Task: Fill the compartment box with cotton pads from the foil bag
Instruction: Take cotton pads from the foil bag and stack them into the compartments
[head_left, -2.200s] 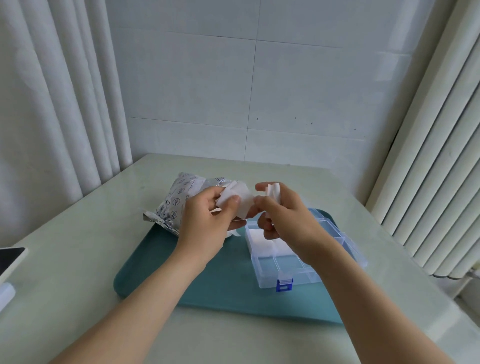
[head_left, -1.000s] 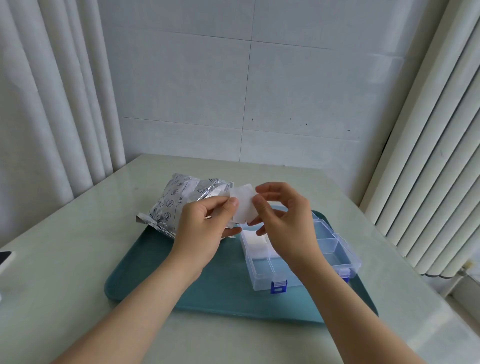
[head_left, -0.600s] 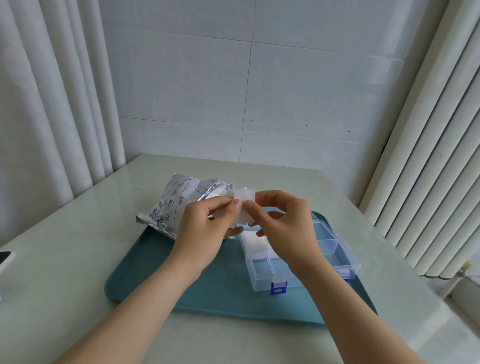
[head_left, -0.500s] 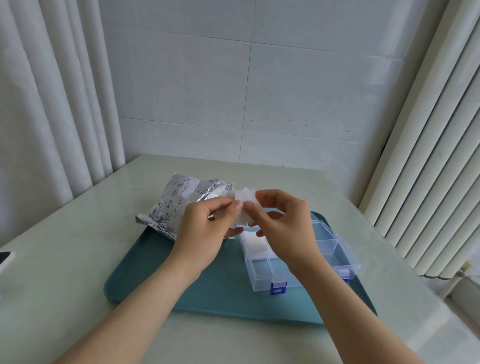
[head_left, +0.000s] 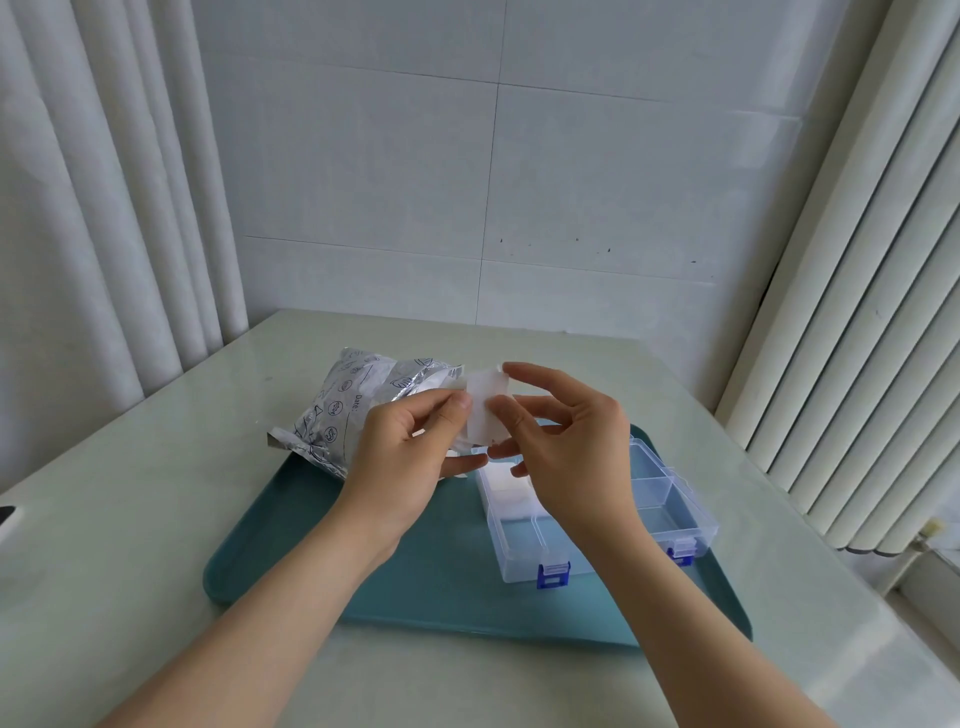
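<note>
Right fingers (head_left: 525, 372) now wider on cotton pad (head_left: 485, 413), foil bag (head_left: 358, 400) behind

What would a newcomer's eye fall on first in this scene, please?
At the centre, the left hand and right hand both pinch a white cotton pad above the teal tray. Behind them lies the crinkled foil bag. Below the right hand sits the clear compartment box.

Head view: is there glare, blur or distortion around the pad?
Head view: soft even light, only faint shadows; no blur on the pad; mild sheen on the table; curtains lean and bend at the edges from the wide lens.
</note>
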